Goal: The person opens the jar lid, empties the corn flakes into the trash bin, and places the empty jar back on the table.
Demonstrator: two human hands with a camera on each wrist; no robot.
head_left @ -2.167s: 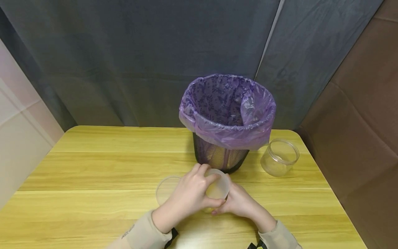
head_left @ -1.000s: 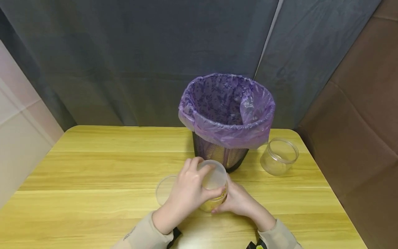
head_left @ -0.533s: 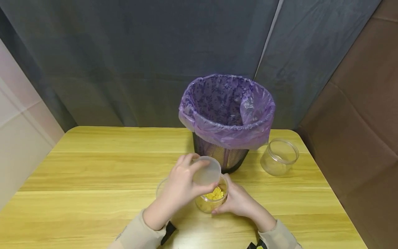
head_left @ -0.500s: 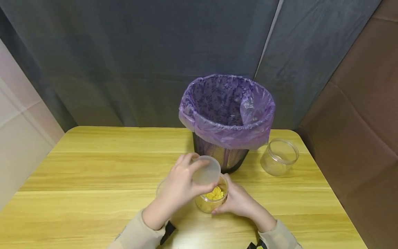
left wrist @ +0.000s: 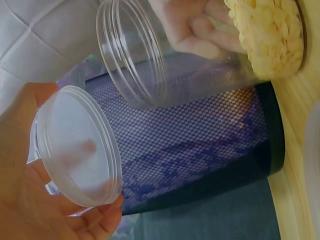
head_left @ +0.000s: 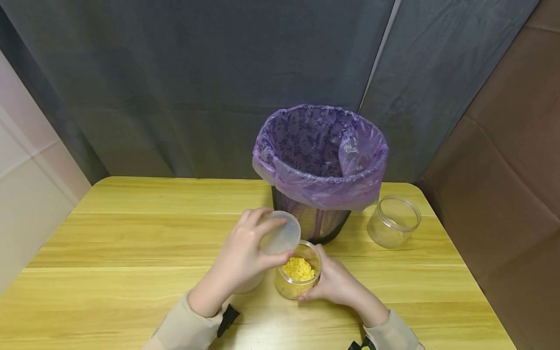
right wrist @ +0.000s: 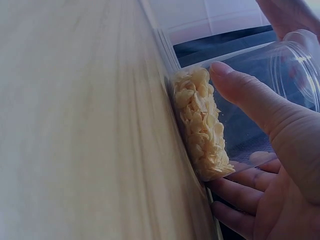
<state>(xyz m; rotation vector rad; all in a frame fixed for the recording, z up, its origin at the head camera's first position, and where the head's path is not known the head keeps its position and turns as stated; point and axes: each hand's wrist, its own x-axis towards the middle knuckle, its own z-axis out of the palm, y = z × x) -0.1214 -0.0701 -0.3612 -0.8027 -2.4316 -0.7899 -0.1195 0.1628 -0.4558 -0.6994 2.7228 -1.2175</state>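
My left hand [head_left: 236, 250] holds a round translucent lid [head_left: 283, 234] by its rim, above and left of a clear jar [head_left: 289, 290]. Lid and jar are apart. Yellow flakes [head_left: 299, 269] fill the bottom of the uncovered jar, which stands upright on the table. Around the jar's right side curls my right hand [head_left: 334, 282]; its thumb [right wrist: 245, 90] presses the wall in the right wrist view. Another round translucent piece [head_left: 250, 285] lies on the table, mostly hidden behind my left hand.
Just behind the jar stands a black mesh bin [head_left: 312, 221] with a purple bag liner [head_left: 328, 194] folded over its rim. A second clear jar [head_left: 393, 224], uncovered, stands right of the bin on the wooden table [head_left: 153, 238]. A dark curtain hangs behind.
My left hand has lifted the lid off the jar and carried it up and to the left, exposing the flakes. The right hand and jar have stayed in place.
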